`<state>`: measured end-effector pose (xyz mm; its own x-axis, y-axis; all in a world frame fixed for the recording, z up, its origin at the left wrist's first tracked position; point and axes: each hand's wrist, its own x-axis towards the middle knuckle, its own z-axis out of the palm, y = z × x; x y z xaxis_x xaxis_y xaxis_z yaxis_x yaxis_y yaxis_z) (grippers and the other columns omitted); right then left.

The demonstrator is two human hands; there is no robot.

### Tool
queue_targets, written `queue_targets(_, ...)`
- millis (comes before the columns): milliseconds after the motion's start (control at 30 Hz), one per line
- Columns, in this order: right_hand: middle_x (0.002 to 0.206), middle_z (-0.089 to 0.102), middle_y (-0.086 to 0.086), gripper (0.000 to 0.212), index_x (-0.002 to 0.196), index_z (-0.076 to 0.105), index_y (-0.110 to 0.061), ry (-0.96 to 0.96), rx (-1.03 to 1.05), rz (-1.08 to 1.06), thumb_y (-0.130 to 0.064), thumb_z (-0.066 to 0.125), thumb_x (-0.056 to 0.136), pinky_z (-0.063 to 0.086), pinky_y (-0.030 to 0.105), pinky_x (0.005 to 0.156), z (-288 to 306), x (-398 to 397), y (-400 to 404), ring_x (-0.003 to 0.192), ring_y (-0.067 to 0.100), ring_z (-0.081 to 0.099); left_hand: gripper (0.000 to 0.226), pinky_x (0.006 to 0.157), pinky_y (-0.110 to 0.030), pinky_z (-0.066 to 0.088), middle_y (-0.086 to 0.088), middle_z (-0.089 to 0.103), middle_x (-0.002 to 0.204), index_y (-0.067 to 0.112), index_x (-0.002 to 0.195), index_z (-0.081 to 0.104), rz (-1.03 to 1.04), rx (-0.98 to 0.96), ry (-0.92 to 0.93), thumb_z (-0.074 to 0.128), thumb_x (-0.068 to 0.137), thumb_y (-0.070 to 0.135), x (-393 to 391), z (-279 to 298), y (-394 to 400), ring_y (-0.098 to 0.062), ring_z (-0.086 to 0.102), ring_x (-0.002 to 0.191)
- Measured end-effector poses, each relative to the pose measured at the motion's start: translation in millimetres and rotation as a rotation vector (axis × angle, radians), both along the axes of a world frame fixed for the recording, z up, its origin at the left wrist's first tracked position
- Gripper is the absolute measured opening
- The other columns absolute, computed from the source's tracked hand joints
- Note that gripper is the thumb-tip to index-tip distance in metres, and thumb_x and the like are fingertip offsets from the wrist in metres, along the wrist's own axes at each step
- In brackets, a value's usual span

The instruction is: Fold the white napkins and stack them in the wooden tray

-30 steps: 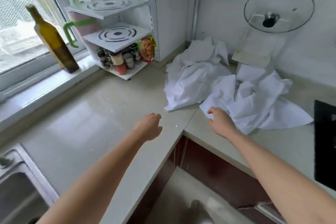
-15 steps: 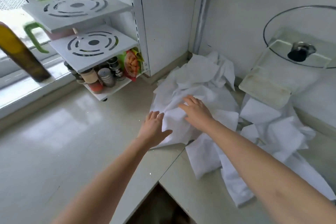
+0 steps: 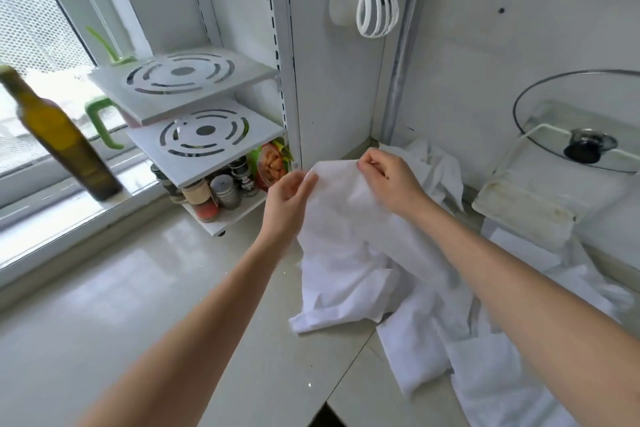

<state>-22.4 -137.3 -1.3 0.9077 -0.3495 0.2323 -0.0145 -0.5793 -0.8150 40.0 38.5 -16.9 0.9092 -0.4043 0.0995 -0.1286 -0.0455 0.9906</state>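
Both hands are lifting one napkin off the counter in the corner: the left hand is pinching its upper left edge and the right hand is gripping the upper edge just beside it, fingers curled into the cloth. The lower part is trailing onto the counter and touching the pile of other napkins spreading to the right. The cloth is looking thin, light and limp, so it is likely drooping wherever unsupported; holding two neighbouring corners and letting it hang flat seems the best grip. No wooden tray is showing clearly.
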Motion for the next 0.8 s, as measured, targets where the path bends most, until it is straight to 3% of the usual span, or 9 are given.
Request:
queue_targets(133,0.060,0.037,0.004,0.028,0.069,0.049,-0.009,0.006,0.103,0.099,-0.016,0.053,0.096,0.023,0.026,0.051,36,-1,14,0.056,0.013,0.031,0.019,0.056,-0.024,0.038,0.004,0.055,0.063,0.015,0.080,0.062,0.043,-0.123,0.040,0.056,0.095,0.023,17,42,6,-0.010,0.048,0.057)
queue_targets(300,0.070,0.055,0.010,0.042,0.077,0.060,-0.001,0.216,0.232,0.239,-0.033,0.045,0.100,0.039,0.033,0.060,55,3,26,0.061,0.018,0.050,0.013,0.064,-0.033,0.045,-0.004,0.061,0.073,0.020,0.084,0.070,-0.110,0.004,-0.061,0.064,0.088,0.032,24,73,41,-0.018,0.054,0.065)
queue_targets(367,0.092,0.069,0.010,0.038,0.095,0.066,-0.004,0.199,0.404,0.298,-0.029,0.039,0.102,0.049,0.036,0.083,56,10,36,0.083,0.017,0.064,0.010,0.063,-0.031,0.045,-0.001,0.062,0.074,0.020,0.088,0.072,-0.229,0.133,-0.137,0.064,0.090,0.025,23,81,59,-0.015,0.055,0.066)
queue_targets(433,0.120,0.066,0.006,0.037,0.118,0.062,-0.006,0.205,0.574,0.439,-0.030,0.038,0.102,0.037,0.035,0.108,57,16,51,0.114,0.016,0.059,0.011,0.058,-0.027,0.041,-0.001,0.062,0.076,0.019,0.097,0.072,-0.361,0.226,-0.186,0.062,0.092,0.019,20,87,74,-0.014,0.052,0.065)
queue_targets(467,0.129,0.061,0.002,0.039,0.127,0.057,-0.008,0.227,0.644,0.543,-0.031,0.038,0.101,0.033,0.032,0.111,56,18,60,0.123,0.014,0.053,0.013,0.056,-0.025,0.040,0.000,0.063,0.077,0.015,0.101,0.072,-0.404,0.239,-0.200,0.062,0.093,0.016,18,89,81,-0.014,0.051,0.064)
queue_targets(533,0.128,0.060,0.000,0.036,0.127,0.055,-0.010,0.314,0.728,0.708,-0.029,0.044,0.098,0.039,0.027,0.104,55,20,79,0.120,0.012,0.054,0.012,0.054,-0.017,0.042,0.003,0.067,0.079,0.007,0.099,0.070,-0.401,0.199,-0.207,0.061,0.092,0.008,15,93,96,-0.011,0.054,0.064)
queue_targets(633,0.097,0.063,0.003,0.015,0.101,0.060,-0.012,0.375,0.711,0.770,-0.015,0.060,0.087,0.049,0.024,0.080,55,22,98,0.087,0.012,0.062,0.010,0.065,-0.015,0.049,-0.003,0.072,0.088,0.001,0.096,0.068,-0.242,0.110,-0.219,0.063,0.088,-0.001,13,95,124,-0.006,0.066,0.076)
queue_targets(700,0.085,0.066,0.003,0.006,0.090,0.061,-0.012,0.426,0.682,0.800,-0.009,0.062,0.085,0.053,0.022,0.066,59,25,109,0.073,0.013,0.064,0.011,0.069,-0.018,0.051,-0.001,0.074,0.090,0.007,0.097,0.069,-0.135,0.131,-0.209,0.068,0.085,0.006,14,94,148,-0.004,0.067,0.081)
queue_targets(800,0.077,0.063,0.001,0.016,0.079,0.059,-0.017,0.497,0.663,0.887,-0.003,0.060,0.087,0.051,0.019,0.058,64,32,131,0.065,0.011,0.061,0.022,0.069,-0.019,0.052,0.006,0.072,0.090,0.016,0.100,0.069,-0.120,0.322,-0.167,0.075,0.080,0.024,17,92,185,-0.007,0.066,0.084)
